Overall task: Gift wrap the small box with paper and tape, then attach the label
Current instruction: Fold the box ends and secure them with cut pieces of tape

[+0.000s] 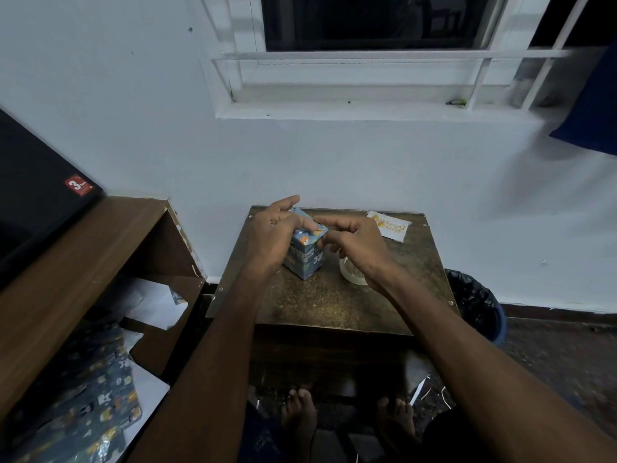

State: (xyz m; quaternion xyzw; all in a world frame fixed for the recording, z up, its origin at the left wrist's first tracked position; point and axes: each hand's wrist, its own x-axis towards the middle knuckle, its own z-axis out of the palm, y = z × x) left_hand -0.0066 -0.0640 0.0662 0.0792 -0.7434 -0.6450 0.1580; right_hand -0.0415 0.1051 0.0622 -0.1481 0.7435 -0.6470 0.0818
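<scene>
Standing upright on the table (pixel 334 305), the box (pixel 305 257) has both hands (pixel 272 235) (pixel 354 243) pinching its top flaps.

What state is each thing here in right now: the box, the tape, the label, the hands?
Small box: upright on the table, wrapped in patterned paper, top flaps folded.
Left hand: pressing on the box's top and side.
Right hand: fingers touching the top fold.
Tape roll: flat on the table, partly hidden by the right wrist.
Label: lying loose at the table's far corner, not attached.
Spare wrapping paper: unrolled at left.
</scene>
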